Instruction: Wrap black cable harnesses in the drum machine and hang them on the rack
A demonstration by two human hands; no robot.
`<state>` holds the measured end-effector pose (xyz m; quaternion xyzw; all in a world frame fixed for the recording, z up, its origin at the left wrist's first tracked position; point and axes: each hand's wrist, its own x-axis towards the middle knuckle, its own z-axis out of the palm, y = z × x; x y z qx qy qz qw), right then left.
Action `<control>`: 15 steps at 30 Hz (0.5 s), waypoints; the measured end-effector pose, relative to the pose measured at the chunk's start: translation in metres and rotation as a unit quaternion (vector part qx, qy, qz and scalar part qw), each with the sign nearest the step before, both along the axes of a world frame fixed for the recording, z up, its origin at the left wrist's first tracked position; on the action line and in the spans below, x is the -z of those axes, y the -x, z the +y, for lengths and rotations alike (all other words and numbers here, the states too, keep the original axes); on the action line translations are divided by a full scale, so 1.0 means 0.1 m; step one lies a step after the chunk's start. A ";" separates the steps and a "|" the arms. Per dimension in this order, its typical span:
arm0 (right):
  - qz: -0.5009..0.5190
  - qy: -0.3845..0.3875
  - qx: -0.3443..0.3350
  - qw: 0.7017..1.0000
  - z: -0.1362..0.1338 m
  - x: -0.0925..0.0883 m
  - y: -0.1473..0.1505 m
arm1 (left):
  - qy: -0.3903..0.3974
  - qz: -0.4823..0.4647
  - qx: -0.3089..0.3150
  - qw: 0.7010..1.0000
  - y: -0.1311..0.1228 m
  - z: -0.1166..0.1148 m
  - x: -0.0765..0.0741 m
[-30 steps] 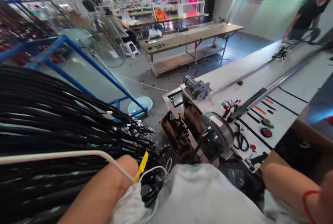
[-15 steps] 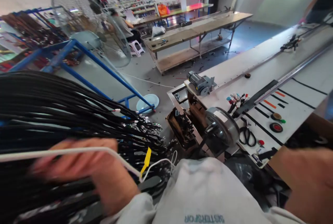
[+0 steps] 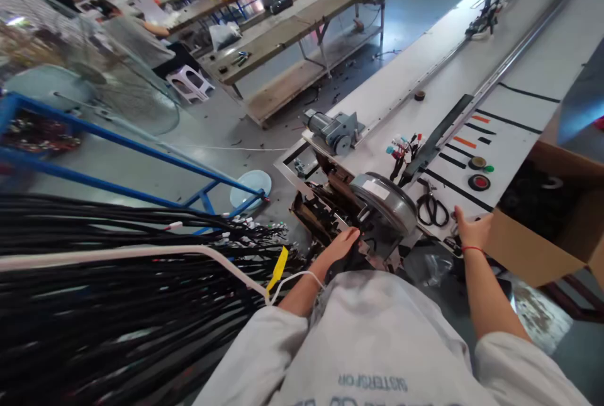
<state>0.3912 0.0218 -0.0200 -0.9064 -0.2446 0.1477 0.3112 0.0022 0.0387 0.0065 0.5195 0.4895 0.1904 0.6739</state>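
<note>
My left hand (image 3: 345, 243) reaches forward at the near end of the bench, beside a grey-rimmed reel (image 3: 384, 203). Its fingers are stretched out close to the metal frame; their tips are partly hidden, and I see nothing held. On the right, my right hand (image 3: 473, 231), with a red band at the wrist, rests at the corner of the white bench (image 3: 443, 160). Its fingers are apart, just right of black-handled scissors (image 3: 433, 209). A white cable (image 3: 189, 250) with a yellow tag (image 3: 277, 270) runs across the left, apart from the hands.
Black wire harnesses (image 3: 117, 305) hang at left near a blue rack (image 3: 117, 141) and a fan (image 3: 51, 86). A motor (image 3: 333, 129) sits on the bench; tape rolls (image 3: 479, 182) lie right. A cardboard box (image 3: 528, 248) stands at right. A person (image 3: 136, 41) sits farther back.
My left hand has left the harnesses and moved right to the bench end. My right hand has come inward to the bench corner. The view has tilted down and turned right.
</note>
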 end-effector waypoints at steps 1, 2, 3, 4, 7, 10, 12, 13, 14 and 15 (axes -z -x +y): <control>-0.005 0.000 0.005 1.000 -0.02 -0.01 0.01 | 0.000 -0.004 0.025 1.000 0.01 -0.03 0.03; -0.007 0.002 0.010 1.000 -0.03 -0.03 0.01 | 0.006 -0.005 0.051 0.999 0.02 -0.06 0.06; -0.007 0.008 0.018 1.000 -0.04 -0.05 0.01 | 0.011 -0.002 0.072 0.997 0.05 -0.09 0.09; -0.008 0.013 0.023 1.000 -0.05 -0.06 0.01 | 0.010 0.005 0.082 0.997 0.08 -0.13 0.12; -0.020 0.015 0.028 0.999 -0.04 -0.07 0.03 | -0.038 0.028 0.063 0.997 0.22 -0.29 0.18; -0.031 0.001 0.021 0.999 -0.04 -0.06 0.04 | -0.074 0.075 0.073 0.992 0.44 -0.47 0.22; -0.029 -0.005 0.018 0.999 -0.04 -0.05 0.04 | -0.095 0.127 0.074 0.985 0.58 -0.59 0.21; -0.026 -0.006 0.017 0.999 -0.04 -0.06 0.05 | -0.108 0.150 0.064 0.981 0.63 -0.64 0.20; -0.024 -0.007 0.017 1.000 -0.04 -0.06 0.05 | -0.120 0.168 0.048 0.977 0.67 -0.68 0.18; -0.023 -0.008 0.016 1.000 -0.04 -0.06 0.05 | -0.129 0.178 0.032 0.975 0.68 -0.71 0.16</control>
